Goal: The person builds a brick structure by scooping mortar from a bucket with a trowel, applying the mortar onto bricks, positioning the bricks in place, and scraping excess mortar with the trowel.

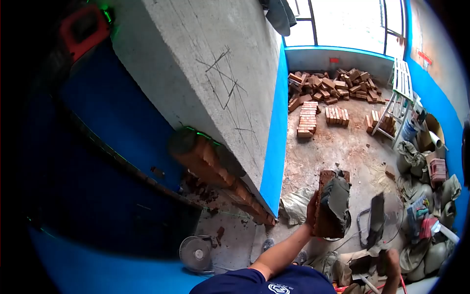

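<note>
At lower centre, the left hand [312, 208] has its fingers wrapped around an upright brick [329, 203] smeared with mortar [339, 196]; the right hand [390, 262], lower right, grips a trowel [377, 218] just beside it.

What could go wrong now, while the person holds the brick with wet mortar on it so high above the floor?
1. The mortar hangs over the edge of the brick; it may slide off.
2. The left hand grips the brick only at one side, so it might slip and fall to the cluttered floor.
3. The right hand holds a trowel near the brick; the two could knock together.
</note>
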`<state>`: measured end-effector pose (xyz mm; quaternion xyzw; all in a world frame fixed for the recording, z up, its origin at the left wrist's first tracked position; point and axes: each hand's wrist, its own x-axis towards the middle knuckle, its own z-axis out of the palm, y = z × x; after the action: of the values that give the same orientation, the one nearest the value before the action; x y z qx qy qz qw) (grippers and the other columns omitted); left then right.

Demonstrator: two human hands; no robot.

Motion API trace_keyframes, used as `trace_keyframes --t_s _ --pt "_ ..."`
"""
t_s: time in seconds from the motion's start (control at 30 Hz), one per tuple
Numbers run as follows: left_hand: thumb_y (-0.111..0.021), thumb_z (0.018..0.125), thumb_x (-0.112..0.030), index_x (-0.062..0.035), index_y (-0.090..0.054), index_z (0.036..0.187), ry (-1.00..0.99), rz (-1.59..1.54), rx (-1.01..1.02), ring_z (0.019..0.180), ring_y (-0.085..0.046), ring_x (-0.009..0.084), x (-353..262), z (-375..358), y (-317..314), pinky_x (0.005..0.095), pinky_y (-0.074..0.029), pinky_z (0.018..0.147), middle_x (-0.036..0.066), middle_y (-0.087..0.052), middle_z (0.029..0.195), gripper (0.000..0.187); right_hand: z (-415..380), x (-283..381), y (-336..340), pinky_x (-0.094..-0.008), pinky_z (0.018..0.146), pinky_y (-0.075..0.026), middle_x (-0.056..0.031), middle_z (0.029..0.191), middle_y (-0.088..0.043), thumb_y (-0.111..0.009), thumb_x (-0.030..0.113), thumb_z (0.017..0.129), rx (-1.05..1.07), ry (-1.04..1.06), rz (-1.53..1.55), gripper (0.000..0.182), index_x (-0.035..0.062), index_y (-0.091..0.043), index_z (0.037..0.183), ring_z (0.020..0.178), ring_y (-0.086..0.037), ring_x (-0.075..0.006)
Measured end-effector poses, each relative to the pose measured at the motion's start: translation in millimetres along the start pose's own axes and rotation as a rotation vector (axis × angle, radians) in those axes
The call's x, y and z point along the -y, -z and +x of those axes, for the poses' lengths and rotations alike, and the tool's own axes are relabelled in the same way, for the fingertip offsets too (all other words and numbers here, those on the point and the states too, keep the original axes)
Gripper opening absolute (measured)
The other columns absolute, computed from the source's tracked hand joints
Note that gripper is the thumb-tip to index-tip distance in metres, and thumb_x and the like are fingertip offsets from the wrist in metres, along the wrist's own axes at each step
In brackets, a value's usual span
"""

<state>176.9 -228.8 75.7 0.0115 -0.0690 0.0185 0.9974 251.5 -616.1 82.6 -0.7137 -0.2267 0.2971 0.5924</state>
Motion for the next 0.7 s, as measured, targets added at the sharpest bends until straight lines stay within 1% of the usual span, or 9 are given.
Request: trace_keyframes --t_s 0.07,0.17,0.2,0.3,0.47,0.53,0.57,0.67,0.7 --pt "-0.039 0.094 -0.056 -0.0024 -0.034 0.145 0.020 0.008 0.020 0.116 -0.055 0.0402 -12.5 -16.9 -4.2 0.0517 -0.044 0.100 0.020 -0.047 0.139 0.073 10.4 40.1 -9.3 -0.0275 0.044 -0.040 -0.0022 0.065 -0.055 -0.050 0.037 0.096 -0.040 0.220 -0.298 0.034 0.0047 -0.058 0.089 0.048 -0.051 -0.0125" --pt "-0.042 0.093 -0.054 -0.0037 -0.044 0.137 0.087 0.112 -0.039 0.111 -0.058 0.0383 -12.6 -17.4 -4.6 0.0521 -0.045 0.097 0.018 -0.054 0.130 0.067 27.8 183.2 -52.6 -0.0257 0.043 -0.042 -0.0021 0.068 -0.054 -0.048 0.025 0.095 -0.062 0.005 -0.145 0.022 0.0051 -0.055 0.096 0.049 -0.052 -0.0106" --pt "-0.042 0.093 -0.054 -0.0044 -0.045 0.136 0.068 0.116 -0.059 0.111 -0.058 0.0373 -13.8 -18.0 -7.6 0.0517 -0.046 0.097 0.018 -0.055 0.129 0.066 27.5 206.7 -61.8 -0.0252 0.043 -0.042 -0.0013 0.065 -0.053 -0.049 0.026 0.095 -0.133 -0.149 -0.188 0.021 0.0055 -0.053 0.096 0.048 -0.051 -0.0106" --pt "-0.044 0.093 -0.052 -0.0062 -0.047 0.133 -0.012 0.118 -0.081 0.111 -0.057 0.0345 -18.4 -25.3 -19.5 0.0504 -0.046 0.097 0.015 -0.057 0.126 0.061 36.2 251.3 -70.7 -0.0268 0.044 -0.041 -0.0036 0.067 -0.054 -0.049 0.034 0.098 0.010 -0.236 -0.231 0.030 0.0066 -0.052 0.086 0.051 -0.051 -0.0111" --pt "-0.044 0.094 -0.051 -0.0084 -0.048 0.134 -0.027 0.131 -0.074 0.113 -0.056 0.0295 -22.2 -35.8 -38.3 0.0460 -0.045 0.099 0.013 -0.057 0.126 0.059 65.5 288.4 -76.2 -0.0274 0.044 -0.045 -0.0051 0.065 -0.058 -0.047 0.040 0.100 0.311 -0.354 -0.210 0.041 0.0032 -0.058 0.085 0.050 -0.056 -0.0126" --pt "-0.043 0.095 -0.050 -0.0065 -0.050 0.132 0.008 0.077 -0.016 0.113 -0.058 0.0301 -12.8 -34.1 -30.4 0.0455 -0.045 0.100 0.014 -0.059 0.124 0.058 80.2 282.6 -72.3 -0.0292 0.045 -0.046 -0.0045 0.061 -0.056 -0.052 0.045 0.097 0.366 -0.321 -0.375 0.045 0.0045 -0.058 0.078 0.050 -0.055 -0.0132" --pt "-0.042 0.095 -0.049 -0.0055 -0.051 0.132 0.028 0.017 0.031 0.112 -0.058 0.0304 -14.7 -34.2 -27.6 0.0452 -0.046 0.100 0.015 -0.060 0.124 0.058 87.8 279.9 -77.0 -0.0298 0.046 -0.046 -0.0050 0.062 -0.058 -0.054 0.044 0.096 0.370 -0.250 -0.494 0.044 0.0048 -0.057 0.077 0.051 -0.056 -0.0145" --pt "-0.040 0.096 -0.047 -0.0027 -0.054 0.130 0.079 -0.127 0.187 0.112 -0.060 0.0313 -24.3 -43.1 -31.7 0.0444 -0.046 0.101 0.016 -0.062 0.121 0.057 77.3 283.3 -90.2 -0.0299 0.048 -0.046 -0.0062 0.068 -0.062 -0.050 0.034 0.099 0.335 -0.461 -0.407 0.036 0.0023 -0.063 0.087 0.056 -0.059 -0.0150" --pt "-0.040 0.097 -0.045 -0.0016 -0.054 0.129 0.068 0.020 -0.056 0.111 -0.060 0.0315 -23.8 -43.0 -12.4 0.0443 -0.046 0.101 0.016 -0.063 0.121 0.056 72.6 290.8 -93.6 -0.0286 0.050 -0.047 -0.0064 0.069 -0.064 -0.048 0.033 0.101 0.366 -0.461 -0.502 0.036 0.0019 -0.063 0.089 0.057 -0.060 -0.0139"
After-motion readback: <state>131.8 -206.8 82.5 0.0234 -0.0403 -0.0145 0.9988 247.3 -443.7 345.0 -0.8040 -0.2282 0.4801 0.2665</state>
